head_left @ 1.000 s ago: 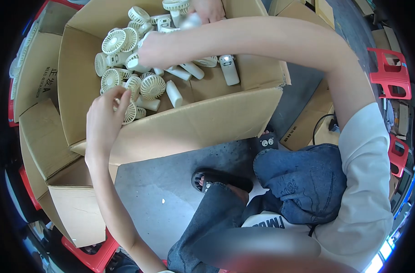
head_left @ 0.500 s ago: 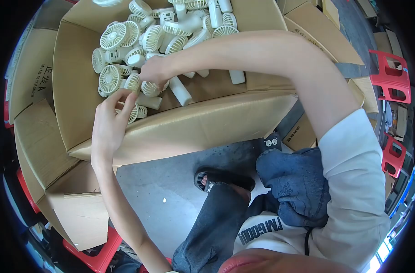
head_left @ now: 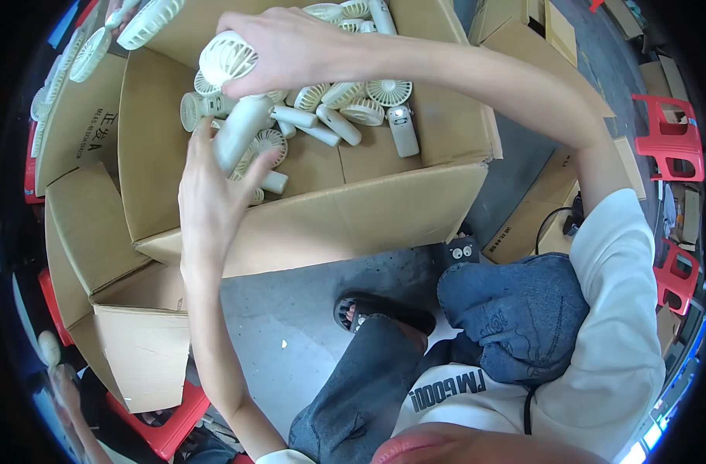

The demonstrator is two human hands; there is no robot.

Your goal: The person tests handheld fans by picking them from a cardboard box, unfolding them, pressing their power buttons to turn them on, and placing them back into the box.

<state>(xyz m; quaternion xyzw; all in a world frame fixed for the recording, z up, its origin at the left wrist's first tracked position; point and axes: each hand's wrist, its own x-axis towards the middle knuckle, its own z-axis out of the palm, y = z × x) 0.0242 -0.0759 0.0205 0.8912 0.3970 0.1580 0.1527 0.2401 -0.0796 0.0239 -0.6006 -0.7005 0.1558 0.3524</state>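
My right hand [head_left: 279, 50] is closed around a white handheld fan [head_left: 228, 60], raised over the cardboard box [head_left: 345, 213]. A pale handle [head_left: 243, 133] slants down below that hand; whether it belongs to the same fan is hard to tell. Beside this handle my left hand [head_left: 210, 189] is open, its thumb spread from its fingers on either side of the handle. Whether the left fingers touch it is unclear. Inside the box lie several more white fans [head_left: 389, 91], heaped toward the back, with the box's brown floor showing at the front.
At top left another person's hand [head_left: 126, 15] is by white fans [head_left: 153, 23]. Another person's hand [head_left: 65, 385] shows at lower left. Open cartons [head_left: 140, 363] flank the box, and red stools [head_left: 670, 138] stand at right. Sandalled feet [head_left: 384, 312] rest on the floor.
My right hand has risen out of the pile with a fan. My left hand has opened wider and moved slightly right. The view has shifted, and other people's hands now show at left.
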